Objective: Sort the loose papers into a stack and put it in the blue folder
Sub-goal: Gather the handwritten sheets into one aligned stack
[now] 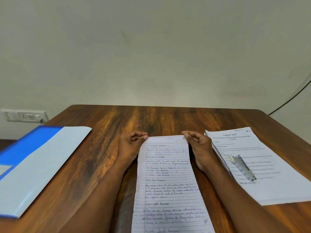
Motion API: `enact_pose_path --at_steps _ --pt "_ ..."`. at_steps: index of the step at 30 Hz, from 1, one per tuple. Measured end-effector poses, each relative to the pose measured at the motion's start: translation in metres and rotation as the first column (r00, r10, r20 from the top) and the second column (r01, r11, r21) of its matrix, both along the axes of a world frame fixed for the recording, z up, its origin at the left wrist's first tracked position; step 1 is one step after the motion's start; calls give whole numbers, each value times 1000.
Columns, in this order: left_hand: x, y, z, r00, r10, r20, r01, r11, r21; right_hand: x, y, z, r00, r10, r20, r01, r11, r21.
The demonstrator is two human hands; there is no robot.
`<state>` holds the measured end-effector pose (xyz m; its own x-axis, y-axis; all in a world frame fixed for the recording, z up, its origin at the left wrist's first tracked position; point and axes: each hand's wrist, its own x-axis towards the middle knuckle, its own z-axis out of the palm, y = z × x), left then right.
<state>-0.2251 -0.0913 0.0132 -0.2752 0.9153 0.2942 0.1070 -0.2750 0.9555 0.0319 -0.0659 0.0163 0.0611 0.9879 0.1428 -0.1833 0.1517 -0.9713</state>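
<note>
Head view shows us our left hand (133,142) and right hand (196,142) each pinching a far corner of the handwritten lined sheets (168,182) lying mid-table (109,125). We judge them light, limp and prone to sliding apart, so holding opposite edges suits squaring them. At right a printed stack (269,182) reads "TASK ID: 3649" and "INITIAL STATE", with a metal stapler (244,167) lying on it. At left lies the blue folder (30,165). The handwriting is too blurred to read surely.
</note>
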Motion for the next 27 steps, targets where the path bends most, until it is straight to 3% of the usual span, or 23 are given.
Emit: enact_pose_path --at_steps 5,14,18,23,27 --pt "-1 -1 -1 1000 29 -8 -29 1000 10 1 -3 3 998 67 -8 -67 998 0" --pt "1 0 -1 999 46 -22 -46 999 22 -3 -1 -1 991 -6 135 -1 999 51" --pt "-2 0 -1 993 113 28 -114 993 21 -3 -5 3 994 17 109 -22 999 48" --pt "-4 1 -2 979 184 89 -187 982 28 -4 -6 4 974 69 216 -82 995 53" --pt "3 -5 8 987 83 138 -86 996 13 -3 0 4 979 -1 202 -6 999 34"
